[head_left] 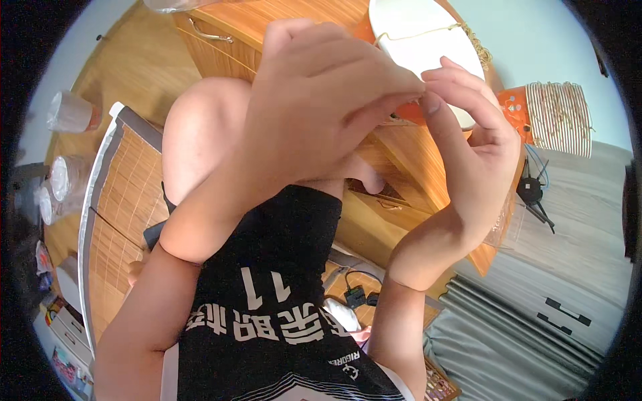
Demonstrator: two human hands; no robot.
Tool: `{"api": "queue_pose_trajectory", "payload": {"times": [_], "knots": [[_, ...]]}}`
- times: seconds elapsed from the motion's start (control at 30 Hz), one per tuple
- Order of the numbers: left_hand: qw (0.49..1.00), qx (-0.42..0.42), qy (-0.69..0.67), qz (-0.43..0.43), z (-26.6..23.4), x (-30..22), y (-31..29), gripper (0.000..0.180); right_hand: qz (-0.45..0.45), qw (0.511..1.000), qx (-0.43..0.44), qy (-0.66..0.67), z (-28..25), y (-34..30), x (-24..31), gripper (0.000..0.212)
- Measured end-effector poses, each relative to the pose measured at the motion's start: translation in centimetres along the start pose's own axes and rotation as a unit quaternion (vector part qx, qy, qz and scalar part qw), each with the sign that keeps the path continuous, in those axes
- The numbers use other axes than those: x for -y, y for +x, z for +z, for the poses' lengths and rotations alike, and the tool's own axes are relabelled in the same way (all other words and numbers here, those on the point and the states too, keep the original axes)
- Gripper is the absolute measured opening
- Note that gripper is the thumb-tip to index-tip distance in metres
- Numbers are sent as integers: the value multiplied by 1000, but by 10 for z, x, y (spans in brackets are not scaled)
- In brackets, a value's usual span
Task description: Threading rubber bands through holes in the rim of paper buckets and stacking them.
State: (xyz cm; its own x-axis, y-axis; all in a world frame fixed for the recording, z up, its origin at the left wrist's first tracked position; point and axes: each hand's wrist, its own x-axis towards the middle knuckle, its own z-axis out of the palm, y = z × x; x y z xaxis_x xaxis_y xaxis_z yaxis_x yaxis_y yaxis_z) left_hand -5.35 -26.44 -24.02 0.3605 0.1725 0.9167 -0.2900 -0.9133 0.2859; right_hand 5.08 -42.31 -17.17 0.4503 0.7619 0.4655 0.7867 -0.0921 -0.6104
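My left hand (321,100) is raised in front of me, slightly blurred, its fingers curled and its thumb and forefinger pinched together. They meet the thumb and forefinger of my right hand (478,127), which are closed at the same spot, with the other fingers bent. Whatever lies between the fingertips is too small to make out. Just beyond the hands is a long white tray-like piece (408,27) with rounded ends. A thin gold cord (428,32) runs across it, and a tangle of the same cord (478,47) hangs at its right edge. Both hands partly hide the white piece.
The wooden table (321,8) has a drawer with a metal handle (208,31). At right stands an orange container (513,110) beside a striped, cord-wound cylinder (558,120). A black router-like device (531,190) is nearby. Clear plastic tubs (70,110) stand on the floor at left.
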Motion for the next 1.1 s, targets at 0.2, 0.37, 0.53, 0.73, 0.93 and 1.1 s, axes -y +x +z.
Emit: {"api": "queue_pose_trajectory", "payload": {"times": [0.2, 0.37, 0.53, 0.73, 0.93, 1.1], "knots": [[961, 39, -137, -239, -12, -16, 5, 11, 34, 995, 25, -89, -1, -3, 5, 16], [956, 62, -156, -241, -16, -15, 4, 11, 13, 994, 15, -106, 8, -2, 8, 16], [912, 94, -209, -341, -27, -24, 25, 10, -28, 989, -9, -142, 7, -3, 2, 14], [917, 127, -197, -322, -32, -14, 30, 12, -50, 989, -19, -139, 7, -3, -1, 12], [914, 96, -227, -323, -27, -10, 27, 12, -60, 983, -46, -170, 13, -6, 8, 15], [934, 100, -227, -257, -31, -7, 19, 8, -106, 963, -240, -58, 37, -41, 22, 24]]}}
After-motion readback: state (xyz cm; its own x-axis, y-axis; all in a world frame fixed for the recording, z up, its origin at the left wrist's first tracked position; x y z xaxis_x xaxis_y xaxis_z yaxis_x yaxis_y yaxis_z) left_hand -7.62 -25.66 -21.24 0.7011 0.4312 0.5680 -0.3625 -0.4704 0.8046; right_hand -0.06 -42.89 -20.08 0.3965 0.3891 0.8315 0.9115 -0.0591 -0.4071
